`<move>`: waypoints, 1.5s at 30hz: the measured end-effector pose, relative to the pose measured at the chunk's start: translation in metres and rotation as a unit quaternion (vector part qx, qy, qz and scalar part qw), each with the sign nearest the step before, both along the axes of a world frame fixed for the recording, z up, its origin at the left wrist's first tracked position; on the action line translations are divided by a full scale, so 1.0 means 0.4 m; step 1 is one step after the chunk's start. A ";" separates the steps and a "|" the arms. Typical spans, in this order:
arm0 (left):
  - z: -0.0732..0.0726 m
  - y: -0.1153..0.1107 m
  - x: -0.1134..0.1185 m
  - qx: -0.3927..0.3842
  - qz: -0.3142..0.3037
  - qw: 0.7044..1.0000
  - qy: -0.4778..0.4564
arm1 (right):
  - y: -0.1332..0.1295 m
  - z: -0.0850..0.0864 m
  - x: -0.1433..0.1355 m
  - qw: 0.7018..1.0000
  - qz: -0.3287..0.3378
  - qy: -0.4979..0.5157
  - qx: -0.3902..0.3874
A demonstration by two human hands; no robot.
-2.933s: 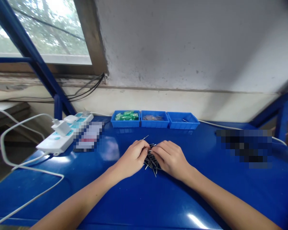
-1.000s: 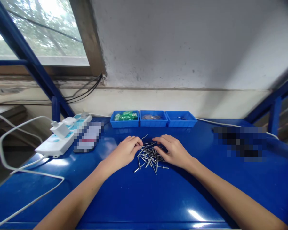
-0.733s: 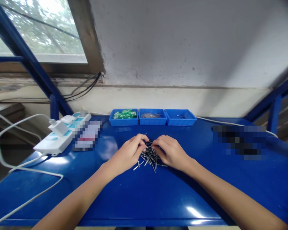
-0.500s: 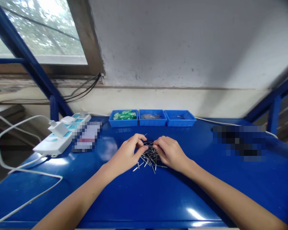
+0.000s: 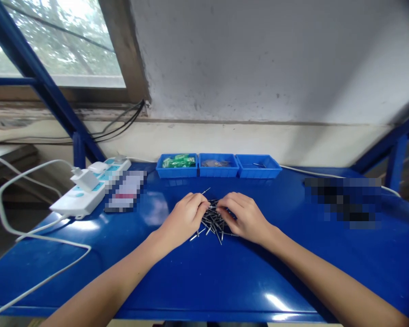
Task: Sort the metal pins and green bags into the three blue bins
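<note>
A loose pile of metal blind rivets [image 5: 214, 223], thin pins with thicker silver sleeves, lies on the blue table [image 5: 204, 281]. My left hand [image 5: 188, 214] is closed in a pinch at the pile's left side. One rivet's thin pin [image 5: 206, 190] sticks out above its fingers. From the other side, my right hand [image 5: 243, 214] pinches with thumb and forefinger at the upper edge of the pile. A short silver rivet spans the small gap between both sets of fingertips. The fingers hide much of what they grip.
Behind the pile stand three blue bins: the left bin [image 5: 177, 172] holds green packets, the middle bin [image 5: 218, 172] greyish bags, the right bin [image 5: 259, 173] a few rivets. A white power strip [image 5: 78, 200] with cables and a blurred phone-like object [image 5: 127, 190] lie left; a blurred dark object [image 5: 341, 200] lies right.
My left hand's fingers have closed together and turned inward, nearer to my right hand. The right hand stays nearly in place. The whole view has shifted slightly.
</note>
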State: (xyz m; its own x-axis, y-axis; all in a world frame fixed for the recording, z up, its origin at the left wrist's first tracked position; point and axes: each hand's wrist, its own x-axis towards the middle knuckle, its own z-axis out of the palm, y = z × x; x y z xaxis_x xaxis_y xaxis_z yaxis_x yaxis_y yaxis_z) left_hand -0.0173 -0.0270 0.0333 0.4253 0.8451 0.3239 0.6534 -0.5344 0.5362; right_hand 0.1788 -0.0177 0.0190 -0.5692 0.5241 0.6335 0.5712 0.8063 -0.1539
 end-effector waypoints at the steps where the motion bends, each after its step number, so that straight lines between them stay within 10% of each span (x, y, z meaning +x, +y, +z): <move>1: 0.004 -0.001 -0.002 -0.007 -0.002 1.000 0.008 | -0.001 0.003 0.001 1.000 -0.001 -0.005 0.009; 6: 0.014 0.009 -0.046 -0.032 0.014 0.993 0.113 | -0.001 0.058 0.044 0.988 -0.054 0.084 0.114; 10: -0.004 0.021 -0.069 -0.022 0.033 0.986 0.163 | 0.046 0.111 0.127 0.917 -0.282 0.165 0.229; 14: -0.016 0.024 -0.056 -0.037 0.051 0.974 0.216 | 0.092 0.092 0.171 0.906 -0.414 0.072 0.046; 19: -0.010 0.039 -0.066 -0.040 0.076 0.969 0.233 | 0.058 0.021 0.092 0.961 -0.253 0.015 -0.105; 26: 0.027 0.033 -0.063 -0.021 -0.014 0.993 0.116 | 0.005 -0.015 -0.013 0.997 -0.024 -0.026 -0.072; 45: 0.023 0.000 -0.010 0.025 -0.013 0.999 -0.016 | -0.009 -0.009 -0.029 0.993 -0.107 -0.020 0.041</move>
